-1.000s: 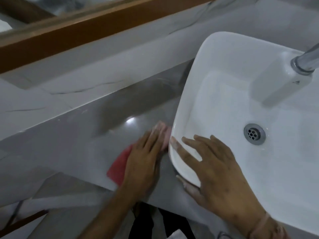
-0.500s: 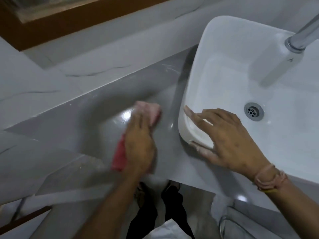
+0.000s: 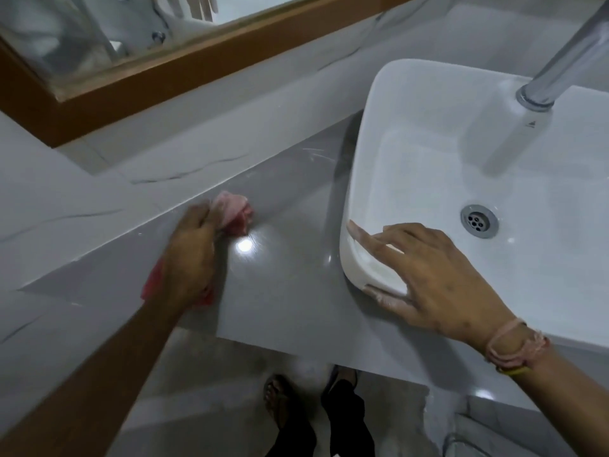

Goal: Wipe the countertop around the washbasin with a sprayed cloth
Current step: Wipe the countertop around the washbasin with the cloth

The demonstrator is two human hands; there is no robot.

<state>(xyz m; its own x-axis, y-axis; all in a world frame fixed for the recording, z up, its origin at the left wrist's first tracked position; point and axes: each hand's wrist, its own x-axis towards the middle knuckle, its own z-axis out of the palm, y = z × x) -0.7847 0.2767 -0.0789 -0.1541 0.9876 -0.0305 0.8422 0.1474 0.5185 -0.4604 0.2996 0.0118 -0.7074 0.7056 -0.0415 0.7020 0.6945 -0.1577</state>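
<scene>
My left hand [image 3: 191, 255] presses a pink-red cloth [image 3: 234, 212] flat on the glossy grey countertop [image 3: 283, 285], near the back wall and well left of the washbasin. The cloth shows past my fingertips and under my wrist. The white rectangular washbasin [image 3: 428, 153] stands on the counter at the right. My right hand [image 3: 431, 278] rests with fingers spread on the basin's near left corner, holding nothing.
A chrome tap [image 3: 560, 64] reaches over the basin from the upper right, above the drain [image 3: 478, 221]. A wood-framed mirror [image 3: 171, 67] runs along the marbled back wall. The counter's front edge lies just below my hands; feet and floor show beneath.
My left hand slid the cloth away from the basin's corner, leftward and toward the back wall. My right hand stayed on the basin rim.
</scene>
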